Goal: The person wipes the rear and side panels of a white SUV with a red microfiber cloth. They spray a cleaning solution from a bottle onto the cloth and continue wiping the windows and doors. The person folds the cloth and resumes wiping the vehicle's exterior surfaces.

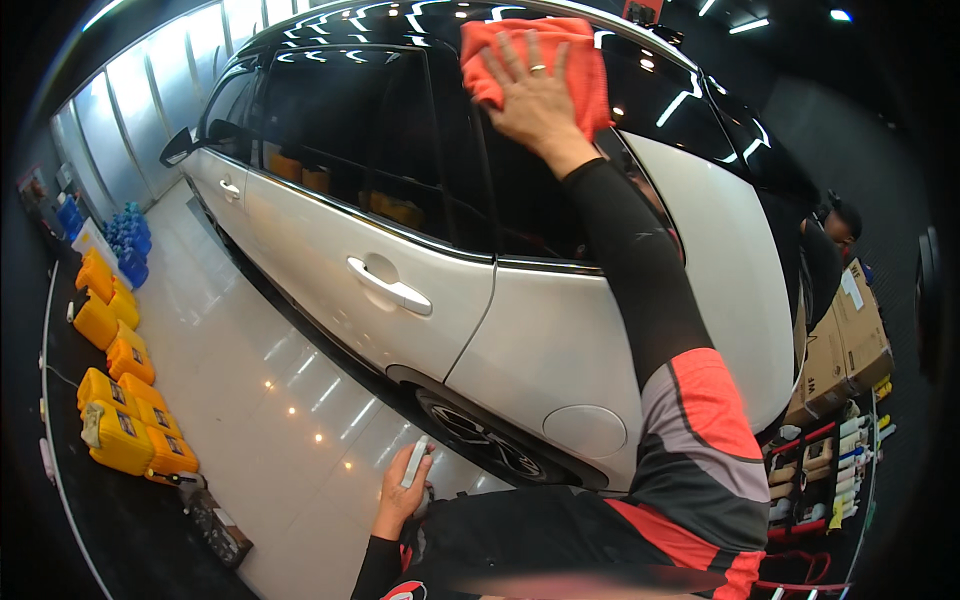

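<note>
My right hand lies spread over a red microfibre cloth, pressing it against the dark upper side of a white car. The cloth covers the top of the rear side glass near the roof edge. A ring is on one finger. Low beside the rear wheel, my left hand grips a slim pale object; its kind is unclear and its lower part is hidden. Below the glass are a white door handle and a round fuel flap.
Yellow jerrycans and blue bottles line the left wall. A dark box sits on the floor nearby. At right, a person is behind the car, near cardboard boxes and a rack of bottles.
</note>
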Available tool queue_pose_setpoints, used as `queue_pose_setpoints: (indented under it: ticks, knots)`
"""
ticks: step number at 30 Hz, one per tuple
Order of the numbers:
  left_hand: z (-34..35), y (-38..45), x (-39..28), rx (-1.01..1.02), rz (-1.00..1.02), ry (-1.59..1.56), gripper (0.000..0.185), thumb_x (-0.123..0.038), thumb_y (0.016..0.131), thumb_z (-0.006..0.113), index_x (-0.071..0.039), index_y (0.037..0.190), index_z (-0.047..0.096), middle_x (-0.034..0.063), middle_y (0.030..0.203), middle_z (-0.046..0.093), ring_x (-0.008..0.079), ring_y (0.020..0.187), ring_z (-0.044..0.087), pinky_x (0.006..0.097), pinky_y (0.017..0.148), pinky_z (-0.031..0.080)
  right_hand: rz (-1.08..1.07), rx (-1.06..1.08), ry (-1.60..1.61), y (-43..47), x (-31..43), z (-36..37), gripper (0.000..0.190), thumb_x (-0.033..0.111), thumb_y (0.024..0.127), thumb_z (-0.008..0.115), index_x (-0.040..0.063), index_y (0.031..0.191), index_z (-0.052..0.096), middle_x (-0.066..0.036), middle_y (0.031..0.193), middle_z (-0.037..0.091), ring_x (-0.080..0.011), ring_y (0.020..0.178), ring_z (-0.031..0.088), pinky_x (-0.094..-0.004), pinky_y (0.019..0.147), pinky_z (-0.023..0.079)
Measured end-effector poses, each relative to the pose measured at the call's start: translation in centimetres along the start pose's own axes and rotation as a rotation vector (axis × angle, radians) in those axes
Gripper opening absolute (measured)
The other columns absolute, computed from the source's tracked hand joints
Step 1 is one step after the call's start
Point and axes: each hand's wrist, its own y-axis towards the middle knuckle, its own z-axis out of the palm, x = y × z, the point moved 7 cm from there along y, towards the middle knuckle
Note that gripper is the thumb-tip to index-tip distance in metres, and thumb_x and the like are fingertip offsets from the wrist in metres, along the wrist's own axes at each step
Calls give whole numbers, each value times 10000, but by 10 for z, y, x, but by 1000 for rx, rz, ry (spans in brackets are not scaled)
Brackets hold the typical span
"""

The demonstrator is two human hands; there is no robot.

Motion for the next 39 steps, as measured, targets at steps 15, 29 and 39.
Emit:
queue_pose_setpoints:
  ticks: [15, 29, 39]
  knots:
    - [-81, -44, 94, -67, -118, 218, 330, -303, 1091, 670, -20, 1248, 732, 182, 1131, 744, 369, 1016, 738, 448, 905, 570, 215, 636, 276, -345, -119, -133, 826, 226, 915, 769, 165, 1682, 469, -131, 1786, 351, -391, 1642, 318, -551, 1319, 290]
    - [15, 41, -39, 302, 258, 187, 299, -194, 1067, 710, -7, 1300, 708, 146, 1194, 738, 316, 1082, 735, 383, 887, 597, -88, 307, 438, -185, 76, -50, 866, 187, 822, 778, 159, 1647, 517, -85, 1840, 217, -366, 1663, 284, -498, 1157, 519]
    - [29, 31, -47, 395, 239, -32, 273, -194, 1079, 706, -16, 1286, 712, 114, 1109, 731, 176, 769, 688, 324, 687, 555, 232, 124, 193, -277, -33, -115, 710, 313, 987, 696, 162, 1656, 510, -129, 1808, 301, -402, 1679, 221, -655, 1349, 124]
